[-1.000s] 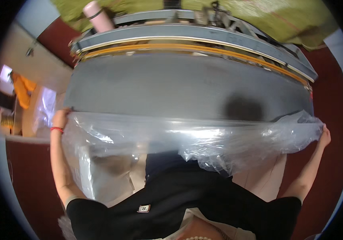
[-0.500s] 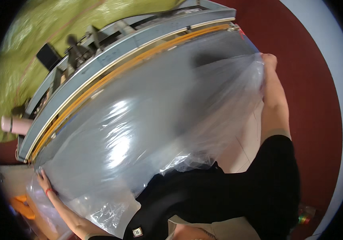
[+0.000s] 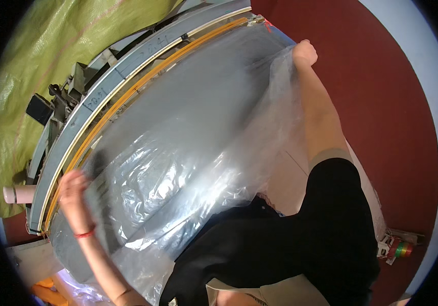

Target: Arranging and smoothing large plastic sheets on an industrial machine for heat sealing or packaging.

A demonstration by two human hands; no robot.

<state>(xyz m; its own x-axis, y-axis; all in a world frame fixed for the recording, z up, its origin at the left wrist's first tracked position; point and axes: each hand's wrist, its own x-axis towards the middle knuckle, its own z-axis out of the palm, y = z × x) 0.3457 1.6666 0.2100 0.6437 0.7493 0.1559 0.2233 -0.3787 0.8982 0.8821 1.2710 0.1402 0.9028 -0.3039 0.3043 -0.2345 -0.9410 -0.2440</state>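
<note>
A large clear plastic sheet (image 3: 188, 153) lies spread over a grey table top (image 3: 214, 76). My right hand (image 3: 305, 52) is stretched far out and grips the sheet's far right corner. My left hand (image 3: 73, 191), with a red band at the wrist, is blurred and rests on or just above the sheet's left part near the table's far edge. The sheet is crumpled and shiny in the middle and hangs down against my black shirt.
An orange and grey rail (image 3: 127, 92) runs along the table's far edge, with a metal frame (image 3: 71, 86) behind it. A yellow-green tarp (image 3: 40, 56) lies beyond. A pale tube end (image 3: 17, 194) shows at left. Red floor (image 3: 382, 102) at right, coloured tape rolls (image 3: 400, 249) low right.
The sheet has gone from bunched at the near edge to spread over the table. My right hand carried its corner out to the far end; my left hand moved up onto the sheet.
</note>
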